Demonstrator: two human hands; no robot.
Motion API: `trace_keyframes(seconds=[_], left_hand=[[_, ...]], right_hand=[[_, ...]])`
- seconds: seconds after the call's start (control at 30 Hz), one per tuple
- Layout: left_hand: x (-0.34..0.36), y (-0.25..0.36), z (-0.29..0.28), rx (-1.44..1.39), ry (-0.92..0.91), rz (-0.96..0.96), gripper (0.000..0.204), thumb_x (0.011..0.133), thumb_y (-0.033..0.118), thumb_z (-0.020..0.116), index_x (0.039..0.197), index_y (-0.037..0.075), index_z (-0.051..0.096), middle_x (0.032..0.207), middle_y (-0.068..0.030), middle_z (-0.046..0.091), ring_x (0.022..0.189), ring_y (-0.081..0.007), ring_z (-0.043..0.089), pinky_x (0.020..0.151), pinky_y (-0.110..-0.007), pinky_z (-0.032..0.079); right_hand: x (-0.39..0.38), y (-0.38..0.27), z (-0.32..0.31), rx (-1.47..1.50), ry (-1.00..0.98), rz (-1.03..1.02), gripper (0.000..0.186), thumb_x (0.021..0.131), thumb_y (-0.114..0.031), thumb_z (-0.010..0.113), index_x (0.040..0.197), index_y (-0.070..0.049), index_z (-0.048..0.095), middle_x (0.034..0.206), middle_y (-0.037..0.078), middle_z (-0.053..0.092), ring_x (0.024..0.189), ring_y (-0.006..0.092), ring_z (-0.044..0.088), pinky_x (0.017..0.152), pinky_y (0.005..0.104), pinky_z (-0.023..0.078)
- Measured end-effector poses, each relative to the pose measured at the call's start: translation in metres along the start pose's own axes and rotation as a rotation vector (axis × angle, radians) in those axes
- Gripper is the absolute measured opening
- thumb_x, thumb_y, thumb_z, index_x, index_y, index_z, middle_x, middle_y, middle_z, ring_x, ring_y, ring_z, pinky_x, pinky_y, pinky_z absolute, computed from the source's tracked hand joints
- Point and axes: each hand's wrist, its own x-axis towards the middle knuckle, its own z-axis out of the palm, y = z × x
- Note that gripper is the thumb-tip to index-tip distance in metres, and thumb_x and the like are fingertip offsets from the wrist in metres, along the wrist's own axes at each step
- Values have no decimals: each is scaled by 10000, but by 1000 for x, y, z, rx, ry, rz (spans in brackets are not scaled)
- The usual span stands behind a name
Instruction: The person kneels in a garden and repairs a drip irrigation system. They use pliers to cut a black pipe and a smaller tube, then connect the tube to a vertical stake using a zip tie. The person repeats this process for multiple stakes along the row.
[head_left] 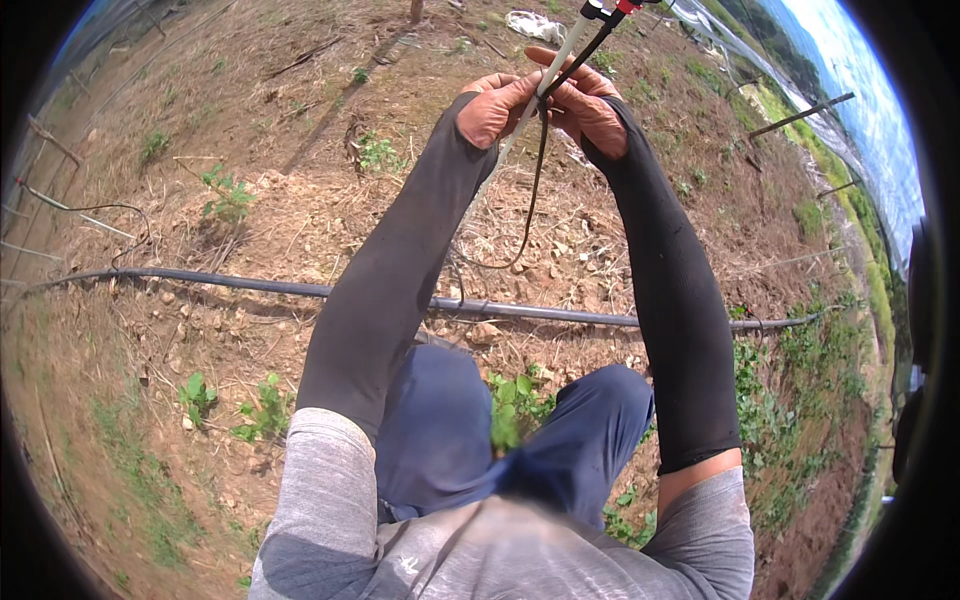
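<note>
My left hand (497, 108) and my right hand (585, 112) are raised at the top centre, fingers closed around a pale thin rod (567, 45) and a thin black tube (590, 52) where the two cross. Black and red fittings (620, 8) top them at the upper edge. The tube hangs from my hands in a loop (528, 225) toward a thick black pipe (550, 315) lying across the soil. Some fingertips are hidden. Black sleeves cover both forearms.
My bent knees (600, 410) are below the pipe, among small green plants (262, 410). Another rod and tube (100, 221) stand at left. Wooden poles (800, 115) rise at right. A white crumpled item (535, 25) lies on the dry ground beyond my hands.
</note>
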Motion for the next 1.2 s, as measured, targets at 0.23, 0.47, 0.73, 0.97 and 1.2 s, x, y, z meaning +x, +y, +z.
trace_keyframes(seconds=[0.23,0.47,0.73,0.97,1.2], left_hand=[[-7,-14,9,141,209,254,260,930,173,637,1058,-12,506,906,-79,638,764,-145,640,666,-247,510],[-34,-28,31,489,311,513,287,913,188,659,1089,3,528,915,-62,634,805,-107,596,742,-240,482],[-44,-17,56,1116,554,710,199,843,171,717,944,23,632,865,-101,703,814,-182,686,742,-311,522],[-50,-11,56,1288,571,806,149,786,69,682,915,94,611,848,-112,666,781,-316,665,652,-391,514],[-52,-7,55,1355,577,808,183,809,80,663,984,69,610,892,-138,658,758,-357,653,615,-415,516]], right_hand=[[5,-1,-9,-70,-53,2,360,905,-196,661,1214,-23,595,1042,59,671,938,144,653,845,296,536],[11,-10,-13,-253,21,124,197,916,-162,645,1061,-29,633,951,53,676,849,137,664,763,267,550],[8,-9,4,46,76,143,151,932,-131,601,1030,-20,629,929,70,674,782,135,647,706,261,539],[11,0,-2,131,132,91,271,885,-60,638,1147,-13,587,974,82,675,867,161,659,744,300,529],[10,3,-13,-425,83,-137,217,918,-103,633,1094,23,651,929,42,677,821,97,608,750,237,475]])
